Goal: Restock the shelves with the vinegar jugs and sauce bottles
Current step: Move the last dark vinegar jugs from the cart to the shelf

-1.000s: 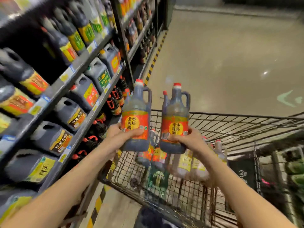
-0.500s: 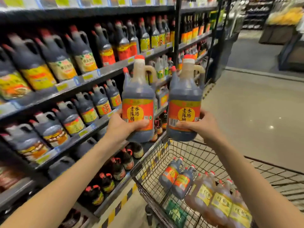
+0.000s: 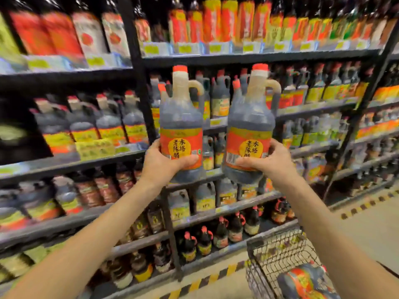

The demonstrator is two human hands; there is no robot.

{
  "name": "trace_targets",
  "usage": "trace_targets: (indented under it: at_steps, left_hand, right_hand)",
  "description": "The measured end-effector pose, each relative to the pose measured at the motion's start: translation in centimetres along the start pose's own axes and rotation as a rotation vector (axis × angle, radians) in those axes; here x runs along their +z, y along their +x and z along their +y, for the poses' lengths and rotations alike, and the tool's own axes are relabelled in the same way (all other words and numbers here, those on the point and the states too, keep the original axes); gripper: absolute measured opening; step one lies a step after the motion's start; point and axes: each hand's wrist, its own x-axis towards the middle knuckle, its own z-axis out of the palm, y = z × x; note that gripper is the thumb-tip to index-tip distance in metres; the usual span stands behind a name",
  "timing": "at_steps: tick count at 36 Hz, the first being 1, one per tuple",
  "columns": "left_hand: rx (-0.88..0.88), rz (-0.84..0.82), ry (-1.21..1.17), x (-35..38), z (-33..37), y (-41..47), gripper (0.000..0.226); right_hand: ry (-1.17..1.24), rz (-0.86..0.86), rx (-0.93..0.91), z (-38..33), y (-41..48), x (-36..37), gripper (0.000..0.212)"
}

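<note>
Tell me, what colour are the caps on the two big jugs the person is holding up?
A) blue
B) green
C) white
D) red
D: the left jug, gripped by the left hand, and the right jug, gripped by the right hand, each have a red cap on top.

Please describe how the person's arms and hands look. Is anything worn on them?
The left arm and right arm are bare, with no sleeve in view. The left hand and right hand wear no gloves; no watch, bracelet or ring is visible.
</note>
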Motion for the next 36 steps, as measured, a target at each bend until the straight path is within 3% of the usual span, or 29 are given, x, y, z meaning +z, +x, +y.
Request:
trace_targets:
  at_steps: [5,9,13,17,21,26,31,34,36]
  left_hand:
    - [-0.009,0.136,0.038,-8.0,-0.7,-0.7,0.055]
    - [-0.02,0.228,0.101,-14.7,-1.0,-1.3,0.066]
    - [-0.017,0.312,0.182,-21.3,-1.1,-1.9,0.075]
    - [0.005,0.374,0.239,-27.3,-1.1,-2.8,0.071]
    - [0.033,0.415,0.278,-32.3,-1.2,-3.9,0.071]
    - [0.043,0.443,0.308,-37.4,-1.7,-4.5,0.073]
    - [0.035,0.5,0.294,-40.6,-2.5,-3.9,0.078]
    - [0.041,0.52,0.285,-41.9,-3.1,-3.0,0.082]
    - [0.046,0.528,0.279,-42.6,-3.6,-2.2,0.082]
  right_hand:
    - [0.055,-0.119,-0.024,-1.5,0.8,7.7,0.071]
    - [0.09,-0.204,-0.05,-2.7,0.4,14.1,0.095]
    - [0.135,-0.251,-0.071,-4.1,-0.6,20.6,0.073]
    - [0.177,-0.297,-0.108,-5.4,-1.7,26.6,0.073]
    - [0.232,-0.335,-0.129,-6.3,-2.8,31.6,0.092]
    - [0.26,-0.384,-0.137,-7.2,-3.7,36.6,0.073]
    - [0.268,-0.417,-0.144,-7.8,-3.9,40.4,0.092]
    - [0.279,-0.437,-0.146,-8.0,-3.3,42.2,0.077]
    - [0.291,-0.441,-0.158,-8.0,-2.8,43.4,0.079]
